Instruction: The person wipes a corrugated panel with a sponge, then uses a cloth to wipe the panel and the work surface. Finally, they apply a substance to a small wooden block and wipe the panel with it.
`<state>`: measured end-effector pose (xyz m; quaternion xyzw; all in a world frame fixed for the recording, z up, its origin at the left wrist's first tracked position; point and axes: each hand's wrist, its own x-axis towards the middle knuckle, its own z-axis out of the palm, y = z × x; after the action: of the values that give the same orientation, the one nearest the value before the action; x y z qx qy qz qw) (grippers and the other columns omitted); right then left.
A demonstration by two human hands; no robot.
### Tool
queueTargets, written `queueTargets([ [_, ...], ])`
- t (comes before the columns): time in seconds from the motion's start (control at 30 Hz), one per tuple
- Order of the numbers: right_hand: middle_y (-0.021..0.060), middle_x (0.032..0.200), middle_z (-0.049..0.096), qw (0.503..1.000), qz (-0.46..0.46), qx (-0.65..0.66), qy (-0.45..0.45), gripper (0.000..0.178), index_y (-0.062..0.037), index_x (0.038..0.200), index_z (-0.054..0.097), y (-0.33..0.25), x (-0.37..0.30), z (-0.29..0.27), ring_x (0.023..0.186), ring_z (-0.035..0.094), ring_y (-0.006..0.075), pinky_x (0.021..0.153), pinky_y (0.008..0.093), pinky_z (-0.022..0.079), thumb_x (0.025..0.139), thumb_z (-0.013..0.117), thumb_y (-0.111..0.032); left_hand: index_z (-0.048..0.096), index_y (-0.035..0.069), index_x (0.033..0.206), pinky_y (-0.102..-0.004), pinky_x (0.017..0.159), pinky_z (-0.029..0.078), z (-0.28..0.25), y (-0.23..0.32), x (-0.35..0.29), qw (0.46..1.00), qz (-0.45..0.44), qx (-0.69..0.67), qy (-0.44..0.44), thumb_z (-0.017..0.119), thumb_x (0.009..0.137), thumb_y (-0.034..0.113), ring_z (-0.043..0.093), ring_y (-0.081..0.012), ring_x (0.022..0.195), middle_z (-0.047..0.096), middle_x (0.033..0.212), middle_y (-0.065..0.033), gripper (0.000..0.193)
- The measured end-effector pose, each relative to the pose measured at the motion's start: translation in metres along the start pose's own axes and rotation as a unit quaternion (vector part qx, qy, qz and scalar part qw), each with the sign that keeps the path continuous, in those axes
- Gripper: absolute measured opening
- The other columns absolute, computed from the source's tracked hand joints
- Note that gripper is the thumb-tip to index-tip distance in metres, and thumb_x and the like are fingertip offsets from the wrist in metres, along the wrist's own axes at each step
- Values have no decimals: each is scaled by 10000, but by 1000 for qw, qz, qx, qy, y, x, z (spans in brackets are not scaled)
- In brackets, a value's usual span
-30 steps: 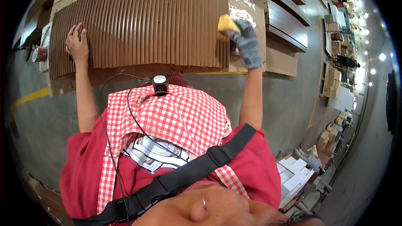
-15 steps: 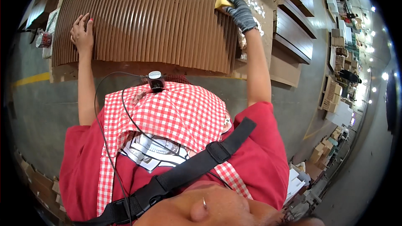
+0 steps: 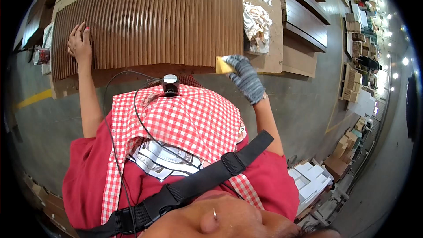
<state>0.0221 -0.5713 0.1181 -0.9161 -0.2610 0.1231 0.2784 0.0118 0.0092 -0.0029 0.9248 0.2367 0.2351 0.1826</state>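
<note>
A wide brown ribbed wood panel (image 3: 150, 24), its slats running away from me, lies on the worktable. My bare left hand (image 3: 80, 46) rests on its left part with the fingers spread. At the panel's near right corner, my right hand (image 3: 245, 78) wears a grey knit glove and grips a yellow sanding sponge (image 3: 224, 65). The sponge is by the panel's near edge; whether it touches the wood I cannot tell.
A crumpled white rag (image 3: 257, 22) lies on the stained worktable (image 3: 274, 39) right of the panel. A red-labelled can (image 3: 42, 56) stands at the left edge. Dark boards (image 3: 304, 26) are stacked to the right. A black device (image 3: 171, 85) with a cable sits at my apron.
My right hand has come with the yellow sponge from the panel's far right corner toward me, down to its near edge. My left hand stays on the panel.
</note>
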Motion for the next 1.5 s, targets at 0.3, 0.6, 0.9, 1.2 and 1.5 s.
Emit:
queueTargets([
  [0.3,111,1201,602,953,63,281,93,535,-64,1302,565,14,10,-39,1114,586,225,992,333,490,818,781,-133,631,281,1300,-532,1125,254,-5,-12,15,999,-14,-44,26,471,976,566,367,-320,1331,466,1431,-56,460],
  [0.6,116,1194,640,985,33,83,144,418,-77,1278,605,89,193,-56,1092,612,237,989,336,488,879,717,-134,644,288,1277,-542,1118,255,0,-8,10,999,1,5,54,449,975,586,378,-305,1330,481,1416,-30,467],
  [0.9,129,1128,660,994,-13,-16,105,359,-60,1202,653,95,221,-47,1018,637,270,935,361,515,862,734,-144,653,284,1268,-540,1111,290,-1,-7,11,998,0,12,60,453,963,606,384,-330,1323,477,1431,-41,486],
  [1.2,132,1145,638,998,-14,-50,26,456,-59,1246,621,53,89,-32,1028,623,261,962,361,502,821,766,-142,643,313,1282,-560,1126,238,1,-8,12,999,-9,1,37,426,963,630,369,-322,1341,467,1443,-29,499],
  [1.5,143,1268,591,993,80,22,-89,513,-53,1299,588,11,-42,-23,1194,548,311,1057,368,427,806,732,-38,664,297,1257,-560,1131,241,2,-7,13,999,2,13,44,429,967,617,391,-305,1330,503,1418,-32,492],
])
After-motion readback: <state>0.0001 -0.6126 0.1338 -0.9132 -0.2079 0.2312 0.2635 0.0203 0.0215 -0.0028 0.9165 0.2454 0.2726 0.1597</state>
